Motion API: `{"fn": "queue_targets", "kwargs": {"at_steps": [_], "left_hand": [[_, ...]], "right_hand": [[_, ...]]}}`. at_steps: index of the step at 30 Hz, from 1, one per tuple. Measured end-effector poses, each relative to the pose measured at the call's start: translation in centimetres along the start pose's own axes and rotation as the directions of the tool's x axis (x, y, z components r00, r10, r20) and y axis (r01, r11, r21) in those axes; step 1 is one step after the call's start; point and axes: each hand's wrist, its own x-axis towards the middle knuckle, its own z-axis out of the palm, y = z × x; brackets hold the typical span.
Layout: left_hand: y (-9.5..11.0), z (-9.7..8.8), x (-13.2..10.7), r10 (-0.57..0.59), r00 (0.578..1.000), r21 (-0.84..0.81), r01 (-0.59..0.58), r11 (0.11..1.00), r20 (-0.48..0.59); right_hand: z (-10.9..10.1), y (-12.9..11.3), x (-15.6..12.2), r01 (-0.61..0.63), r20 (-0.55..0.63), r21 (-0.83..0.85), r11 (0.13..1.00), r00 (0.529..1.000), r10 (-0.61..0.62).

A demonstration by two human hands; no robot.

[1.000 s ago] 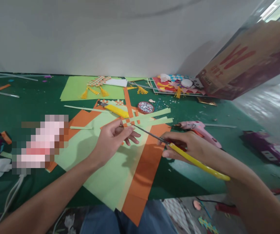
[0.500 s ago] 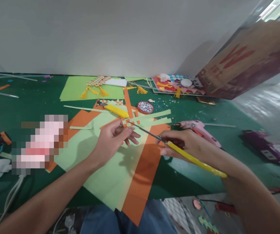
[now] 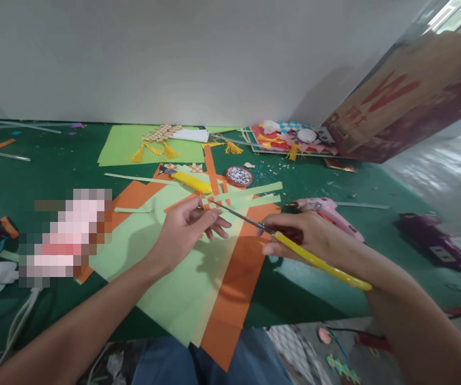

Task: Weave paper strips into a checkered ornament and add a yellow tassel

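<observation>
Between the thumb and fingers of my left hand is a small woven piece of orange and light green paper strips. From it, a long orange strip points away from me and green strips stick out to the right. My right hand is closed around yellow-handled scissors. Their metal tips reach the woven piece beside my left fingertips. Below my hands lie a light green sheet and an orange sheet. My fingers hide part of the weave.
A yellow utility knife and a round box of small beads lie just beyond my hands. To the right are a pink glue gun and a purple package. A paper bag stands at the back right.
Almost nothing differs. Both hands, the scissors and the woven paper piece keep nearly the same position.
</observation>
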Motion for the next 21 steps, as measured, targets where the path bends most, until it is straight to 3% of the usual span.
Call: {"fn": "queue_targets", "kwargs": {"at_steps": [21], "left_hand": [[-0.19, -0.24, 0.28, -0.038, 0.999, -0.034, 0.039, 0.999, 0.020]], "right_hand": [[0.06, -0.08, 0.02, -0.008, -0.086, -0.011, 1.000, 0.996, 0.007]]}}
